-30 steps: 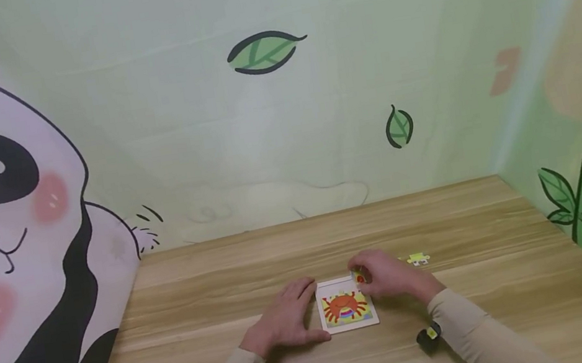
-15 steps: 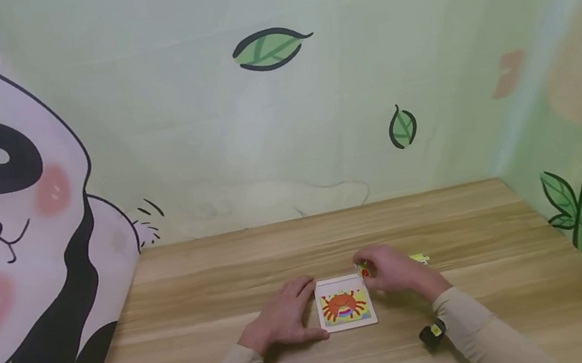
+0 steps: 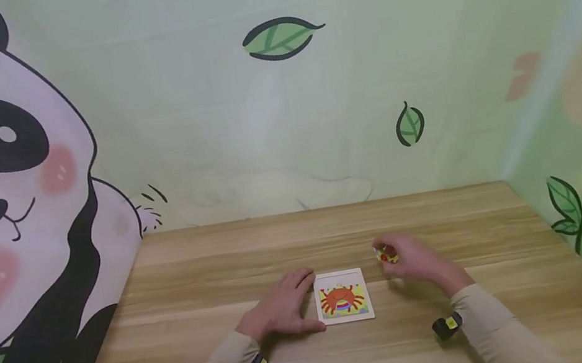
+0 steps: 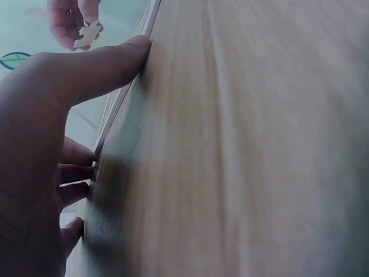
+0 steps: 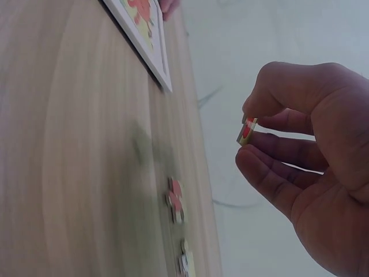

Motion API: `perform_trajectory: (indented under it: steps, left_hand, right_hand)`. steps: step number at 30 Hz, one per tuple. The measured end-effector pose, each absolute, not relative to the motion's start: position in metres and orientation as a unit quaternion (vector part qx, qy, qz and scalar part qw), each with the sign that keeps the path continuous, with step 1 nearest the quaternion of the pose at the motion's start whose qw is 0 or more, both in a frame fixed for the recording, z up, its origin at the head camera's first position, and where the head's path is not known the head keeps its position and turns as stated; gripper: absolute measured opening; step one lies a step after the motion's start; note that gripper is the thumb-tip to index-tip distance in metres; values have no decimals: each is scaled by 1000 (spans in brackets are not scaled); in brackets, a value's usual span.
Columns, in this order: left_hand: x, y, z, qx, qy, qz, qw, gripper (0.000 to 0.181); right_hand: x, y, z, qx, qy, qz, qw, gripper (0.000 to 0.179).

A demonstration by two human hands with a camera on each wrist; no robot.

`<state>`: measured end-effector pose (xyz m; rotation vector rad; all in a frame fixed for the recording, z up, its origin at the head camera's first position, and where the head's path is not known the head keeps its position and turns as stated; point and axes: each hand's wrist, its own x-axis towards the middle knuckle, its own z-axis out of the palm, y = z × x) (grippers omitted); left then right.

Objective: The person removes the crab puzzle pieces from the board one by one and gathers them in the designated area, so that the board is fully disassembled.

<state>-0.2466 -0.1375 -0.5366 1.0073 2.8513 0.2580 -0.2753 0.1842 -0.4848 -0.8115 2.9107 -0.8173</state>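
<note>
The right hand [image 3: 416, 258] pinches a small yellow-and-red jigsaw piece [image 3: 385, 254] above the wood-grain table [image 3: 223, 254], right of a white square tray [image 3: 334, 280]; it tilts, printed face toward the head camera, long axis obscured by fingers. The left hand [image 3: 282, 308] touches the tray's left edge, fingers spread. Loose pieces [image 5: 176, 201] lie nearby.

I can't read the held piece [image 3: 386, 254], too small and partly covered by the right hand [image 3: 415, 259]; the right wrist view's top edge cuts the tray [image 5: 138, 43], its bottom edge a loose piece [image 5: 185, 264].
</note>
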Motion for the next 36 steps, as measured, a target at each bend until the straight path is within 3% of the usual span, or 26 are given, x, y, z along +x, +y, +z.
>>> perform_trajectory:
  steps: [13, 27, 36]
  left_hand:
    - [-247, -137, -537, 335, 938, 81, 40, 110]
    - [-244, -136, -533, 328, 939, 93, 52, 108]
    - [-246, -135, -537, 342, 935, 89, 33, 107]
  right_hand:
    - [-276, 217, -482, -234, 936, -262, -28, 43]
    - [-276, 250, -485, -206, 938, -277, -35, 43]
    - [-275, 273, -496, -179, 947, -265, -27, 43]
